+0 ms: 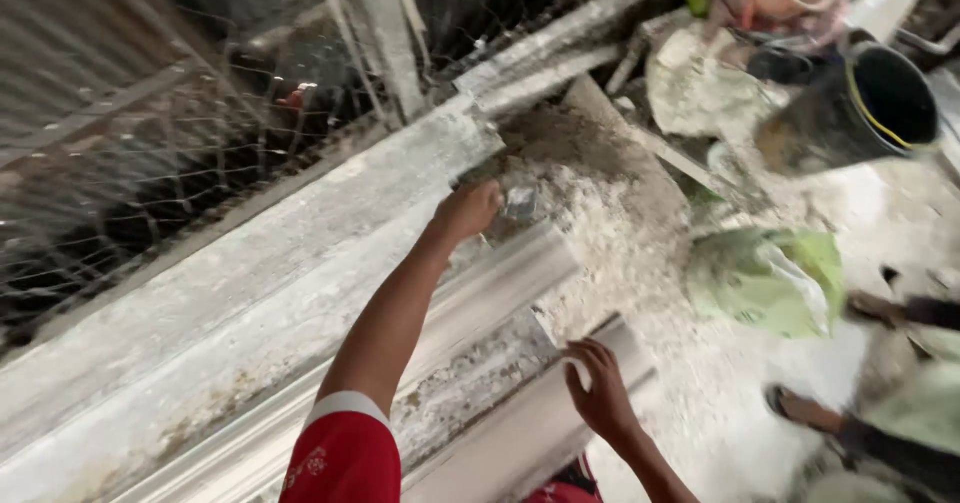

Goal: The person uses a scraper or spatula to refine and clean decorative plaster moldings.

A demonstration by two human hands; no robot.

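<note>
Red sleeve fabric (345, 453) with a white cuff band sits closest to the lens, at the near end of the long plaster moulding (300, 363) that serves as the reference for every position below. Left hand (468, 209): arm extended along the moulding to its far end, fingers curled shut around a small metal scraper blade (520, 203), which meets the heap of grey-white plaster (600, 213) piled just beyond that end. Right hand (600, 388): fingers loosely spread and lightly bent, resting against the moulding's near-side edge, close to its broken-looking end face; it grips nothing. A wire mesh screen (150, 153) runs along the far side of the moulding, behind a flat cement ledge (250, 253). Beyond the far end, past the heap, a black bucket (870, 108) lies tilted with its mouth toward the camera, and a pale green bag (765, 278) lies between the heap and the bucket side. Another person's sandalled feet (800, 408) stand off the moulding's end, well apart from both hands. Progress assessment: the profile of the moulding is already formed and set along most of its length; its surface carries stains and crusted residue, and the end zone beside the scraper appears rough and untrimmed, so the end dressing is judged incomplete.
</note>
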